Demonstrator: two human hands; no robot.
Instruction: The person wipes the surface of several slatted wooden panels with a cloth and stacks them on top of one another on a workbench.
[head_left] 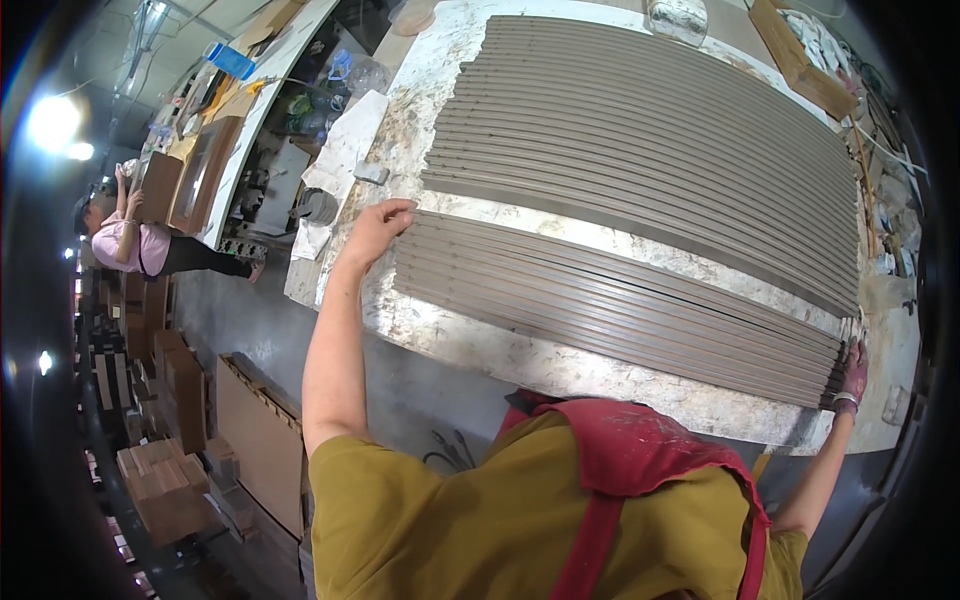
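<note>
Long grey-brown strips lie side by side on a white, stained worktable (590, 236) in two groups. The far group (640, 130) is wide; the near group (600, 300) is narrower, with a bare white band between them. My left hand (382, 232) is closed, its fingers pinching the left end of the farthest strip (520, 240) in the near group. At the other end, my right hand (855, 375), partly covered in a pinkish glove, has its fingers at that strip's right end. The right fingertips are small and partly hidden, but they seem closed on it.
A small grey block (371, 173) and white paper (345, 145) lie left of the strips. A cardboard tray (800, 65) stands at the far right. Another person (135, 240) handles a brown panel (158, 187) by a bench at left. Stacked boards (165, 485) stand on the floor.
</note>
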